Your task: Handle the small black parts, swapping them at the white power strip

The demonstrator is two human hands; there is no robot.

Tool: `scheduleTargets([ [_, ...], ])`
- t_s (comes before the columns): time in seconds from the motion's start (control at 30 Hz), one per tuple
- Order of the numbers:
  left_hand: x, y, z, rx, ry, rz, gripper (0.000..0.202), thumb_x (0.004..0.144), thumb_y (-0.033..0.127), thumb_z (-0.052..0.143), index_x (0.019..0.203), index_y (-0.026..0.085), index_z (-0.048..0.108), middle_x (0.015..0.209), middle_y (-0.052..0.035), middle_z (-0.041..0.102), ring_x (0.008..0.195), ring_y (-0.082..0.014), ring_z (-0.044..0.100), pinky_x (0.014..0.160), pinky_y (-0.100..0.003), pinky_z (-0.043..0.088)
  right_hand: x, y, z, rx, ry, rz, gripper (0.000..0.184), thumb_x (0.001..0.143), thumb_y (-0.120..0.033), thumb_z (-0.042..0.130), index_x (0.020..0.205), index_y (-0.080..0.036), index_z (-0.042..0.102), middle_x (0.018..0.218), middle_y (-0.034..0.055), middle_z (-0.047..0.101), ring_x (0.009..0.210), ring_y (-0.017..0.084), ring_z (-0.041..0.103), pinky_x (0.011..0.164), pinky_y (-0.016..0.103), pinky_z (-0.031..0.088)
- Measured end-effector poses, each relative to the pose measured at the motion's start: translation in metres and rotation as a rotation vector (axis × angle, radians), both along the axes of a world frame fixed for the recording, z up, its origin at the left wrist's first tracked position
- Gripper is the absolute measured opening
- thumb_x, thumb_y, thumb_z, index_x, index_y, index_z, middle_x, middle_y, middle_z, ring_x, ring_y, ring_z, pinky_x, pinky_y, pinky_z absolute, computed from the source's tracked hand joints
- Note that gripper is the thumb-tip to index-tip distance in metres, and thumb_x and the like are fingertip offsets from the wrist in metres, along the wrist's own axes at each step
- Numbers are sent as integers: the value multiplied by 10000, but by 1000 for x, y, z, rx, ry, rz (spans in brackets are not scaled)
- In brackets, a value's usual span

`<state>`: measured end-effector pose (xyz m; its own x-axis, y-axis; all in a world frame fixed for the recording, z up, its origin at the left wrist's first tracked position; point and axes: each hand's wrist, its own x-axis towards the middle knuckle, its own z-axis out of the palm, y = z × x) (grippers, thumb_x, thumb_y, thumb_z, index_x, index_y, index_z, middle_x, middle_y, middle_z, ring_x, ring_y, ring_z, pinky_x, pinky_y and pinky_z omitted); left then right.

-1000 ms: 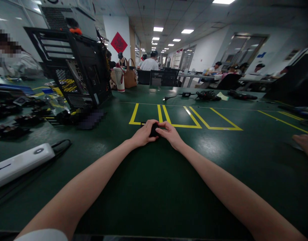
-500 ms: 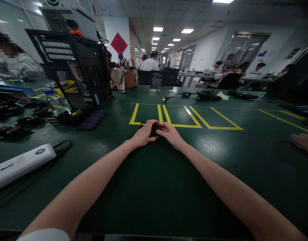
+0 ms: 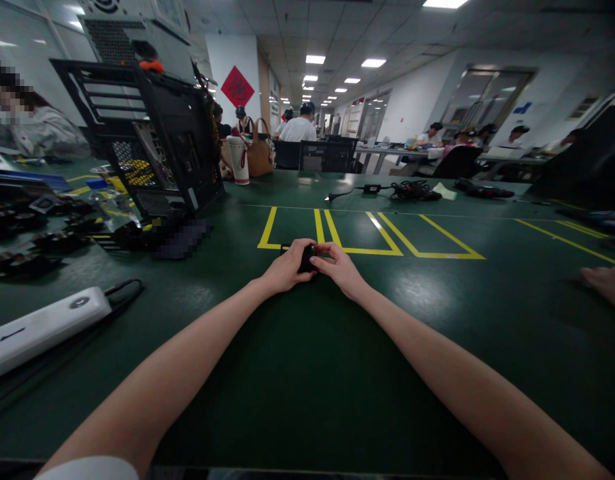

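In front of me, over the green table (image 3: 317,373), a small black object (image 3: 306,260) sits between my two hands; its kind is hidden by my fingers. My left hand (image 3: 287,265) is wrapped round it from the left, thumb on the near side. From the right, my right hand (image 3: 340,267) pinches at its edge with thumb and forefinger. Just beyond my hands are yellow tape outlines (image 3: 372,251) on the tabletop.
A black computer case (image 3: 172,133) stands at the back left, with black parts (image 3: 30,263) strewn beside it. Nearer lies a white device (image 3: 47,327) with a cable. Behind the tape are a coiled cable (image 3: 415,190) and a paper cup (image 3: 239,160). Another person's hand (image 3: 607,283) rests at the right.
My right thumb and fingers have shifted very slightly on the black object. My left hand keeps its hold, and everything else looks the same.
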<state>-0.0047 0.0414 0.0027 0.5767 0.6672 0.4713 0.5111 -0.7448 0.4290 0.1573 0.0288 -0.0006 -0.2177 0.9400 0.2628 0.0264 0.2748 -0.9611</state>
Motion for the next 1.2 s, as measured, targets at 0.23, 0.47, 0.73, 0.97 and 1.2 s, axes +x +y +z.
scheduleTargets([
  [0.23, 1, 1, 0, 5, 6, 37, 580, 697, 282, 578, 1181, 218, 263, 1179, -91, 382, 997, -240, 483, 750, -385, 458, 2, 3, -2, -30, 28, 86, 342, 665, -256, 622, 986, -206, 513, 1012, 33, 567, 903, 159, 572, 851, 359, 425],
  [0.47, 1, 0, 0, -1, 4, 37, 591, 696, 280, 582, 1187, 218, 260, 1189, -91, 374, 1009, -241, 480, 764, -384, 455, 2, 2, -2, -22, 48, 53, 295, 643, -270, 640, 911, -227, 525, 1000, 4, 540, 847, 134, 575, 789, 327, 458],
  [0.73, 1, -1, 0, -3, -4, 27, 585, 700, 291, 577, 1187, 210, 262, 1183, -97, 380, 1006, -236, 478, 765, -383, 454, -1, 2, 0, -38, 30, -8, 336, 652, -306, 635, 954, -211, 522, 1012, 35, 546, 874, 151, 559, 794, 344, 458],
  [0.97, 0, 0, 0, 2, 8, 40, 585, 699, 285, 576, 1187, 216, 261, 1184, -95, 381, 1001, -237, 483, 744, -374, 459, 1, 0, 0, -19, 57, 79, 346, 638, -241, 654, 954, -213, 517, 1023, 23, 536, 924, 154, 559, 859, 350, 428],
  [1.2, 1, 2, -2, 15, 12, 51, 600, 696, 295, 579, 1194, 215, 254, 1197, -97, 374, 1018, -248, 477, 763, -388, 453, 0, 4, -4, 17, 51, 30, 278, 639, -283, 646, 873, -217, 510, 955, 3, 532, 839, 140, 578, 807, 350, 453],
])
